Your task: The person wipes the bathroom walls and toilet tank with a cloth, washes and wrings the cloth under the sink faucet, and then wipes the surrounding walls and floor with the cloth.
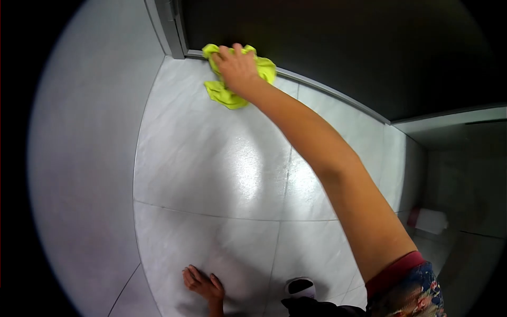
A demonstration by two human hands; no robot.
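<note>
My right hand [238,68] presses on a crumpled yellow-green cleaning cloth [227,98], its fingers bent over the fabric. The cloth lies at the foot of a dark panel [327,47], against the metal strip along its lower edge and partly on the pale floor tiles [211,158]. Down at the lower left, my left hand [203,285] hangs over the floor with nothing in it. Its thumb stands apart from the loosely bent fingers.
A grey wall [90,158] rises on the left and meets the metal frame [177,31] at the corner. One shoe [301,287] shows at the bottom. On the right, a white and dark red object [429,221] appears blurred, beside a dark glossy surface.
</note>
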